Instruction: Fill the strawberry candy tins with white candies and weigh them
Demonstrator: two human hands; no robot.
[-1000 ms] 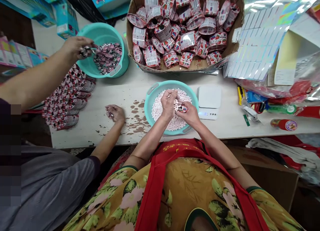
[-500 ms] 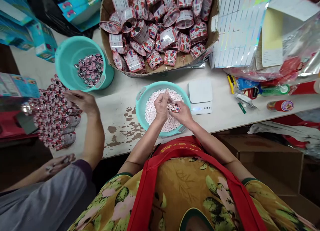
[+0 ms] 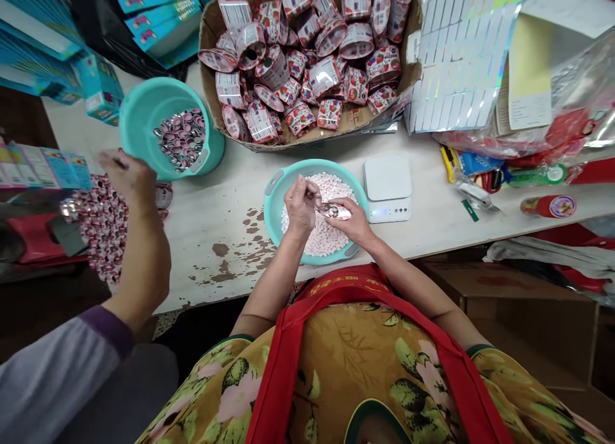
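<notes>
My right hand (image 3: 354,221) grips the small printed container (image 3: 340,211) in its fingertips, above the pale pellets (image 3: 325,240) — light and slick, I'd judge, best pinched gently by its sides. My left hand (image 3: 302,204), curled just beside it — holding anything? I cannot tell.

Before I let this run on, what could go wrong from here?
The small container in the right hand might slip into the pale pellets below. The basin stands close beside the scale, so a nudge could jostle it. The heaped packs in the cardboard box might topple if it is bumped.
</notes>
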